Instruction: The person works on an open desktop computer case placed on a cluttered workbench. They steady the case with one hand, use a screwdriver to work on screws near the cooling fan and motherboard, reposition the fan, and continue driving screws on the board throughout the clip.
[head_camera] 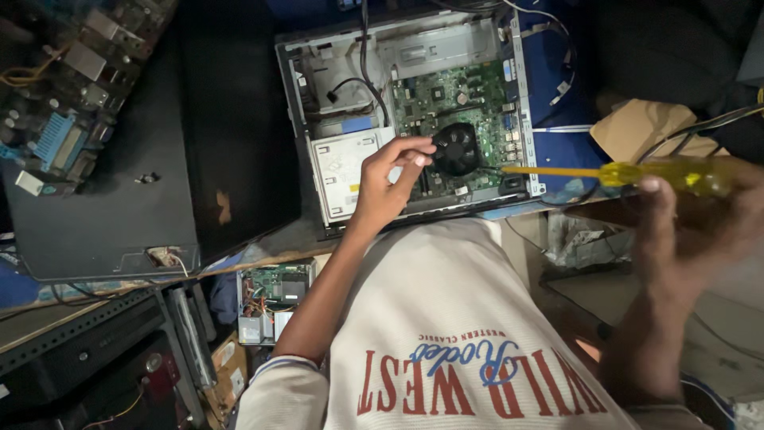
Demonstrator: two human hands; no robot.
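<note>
We see a screwdriver (629, 173) with a glossy, translucent yellow plastic handle at three o'clock. The open computer case (296, 119) looks like dull bare metal, its fan (455, 148) matt black plastic. At nine o'clock, a side panel (103, 199) shows smooth matt black.

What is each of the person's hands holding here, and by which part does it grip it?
The right hand holds a yellow screwdriver by its handle. The left hand holds nothing; its fingertips rest beside the black fan.
</note>
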